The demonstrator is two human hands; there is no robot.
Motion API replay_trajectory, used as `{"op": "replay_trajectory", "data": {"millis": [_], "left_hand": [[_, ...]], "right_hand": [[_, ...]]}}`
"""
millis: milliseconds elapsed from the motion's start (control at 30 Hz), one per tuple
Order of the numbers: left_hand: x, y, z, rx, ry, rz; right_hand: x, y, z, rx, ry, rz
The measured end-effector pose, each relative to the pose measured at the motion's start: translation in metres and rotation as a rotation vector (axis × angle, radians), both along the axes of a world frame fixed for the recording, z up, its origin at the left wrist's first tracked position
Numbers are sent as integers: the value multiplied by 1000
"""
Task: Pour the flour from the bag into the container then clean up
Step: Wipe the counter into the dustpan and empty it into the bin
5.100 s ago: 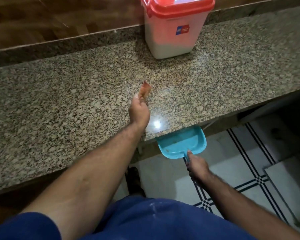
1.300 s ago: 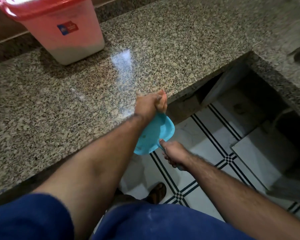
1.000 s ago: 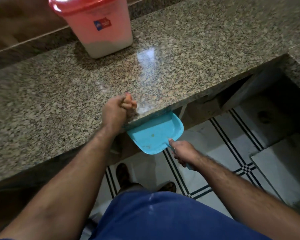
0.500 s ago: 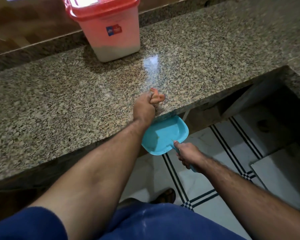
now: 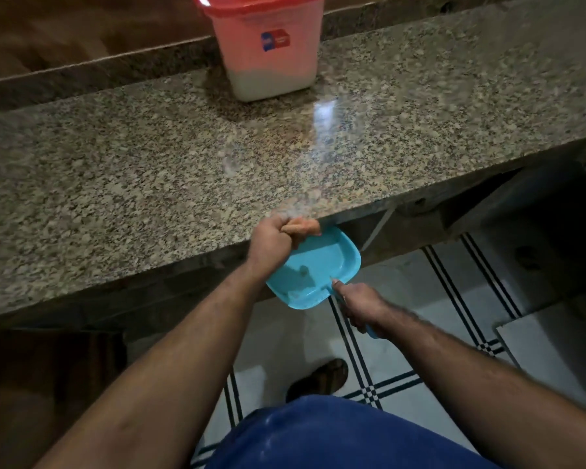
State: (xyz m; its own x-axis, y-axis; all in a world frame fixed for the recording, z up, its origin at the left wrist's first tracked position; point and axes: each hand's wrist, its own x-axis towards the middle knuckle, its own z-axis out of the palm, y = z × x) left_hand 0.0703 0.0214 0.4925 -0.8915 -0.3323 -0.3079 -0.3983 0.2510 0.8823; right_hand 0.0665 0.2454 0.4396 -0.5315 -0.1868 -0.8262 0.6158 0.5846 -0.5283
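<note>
A translucent container [image 5: 271,52] with a red lid stands at the back of the granite counter [image 5: 132,184], with white flour in its lower part. My left hand [image 5: 274,236] grips a small orange-brown cloth or sponge [image 5: 301,227] at the counter's front edge. Just below that edge sits a turquoise dustpan [image 5: 315,270], and my right hand [image 5: 361,306] grips its handle. A few crumbs of flour lie in the pan. No flour bag is in view.
A faint streak of flour dust [image 5: 322,154] runs across the counter from near the container toward my left hand. Below is a white tiled floor [image 5: 437,292] with dark stripe lines, a sandalled foot [image 5: 322,379], and a dark open space under the counter at right.
My left hand has drawn the cloth back from the counter surface to its front edge above the dustpan. The dustpan stays held under the edge.
</note>
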Motion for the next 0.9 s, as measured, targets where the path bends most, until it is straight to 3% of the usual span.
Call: {"op": "replay_trajectory", "data": {"millis": [300, 500, 767, 900], "left_hand": [[201, -104, -29, 141, -64, 553], [318, -154, -28, 342, -27, 943], [457, -172, -49, 575, 57, 1382], [520, -161, -92, 589, 13, 1647]], "right_hand": [[86, -108, -2, -28, -7, 322], [153, -185, 5, -37, 17, 610], [245, -274, -20, 57, 59, 898], [281, -310, -43, 124, 51, 1136]]}}
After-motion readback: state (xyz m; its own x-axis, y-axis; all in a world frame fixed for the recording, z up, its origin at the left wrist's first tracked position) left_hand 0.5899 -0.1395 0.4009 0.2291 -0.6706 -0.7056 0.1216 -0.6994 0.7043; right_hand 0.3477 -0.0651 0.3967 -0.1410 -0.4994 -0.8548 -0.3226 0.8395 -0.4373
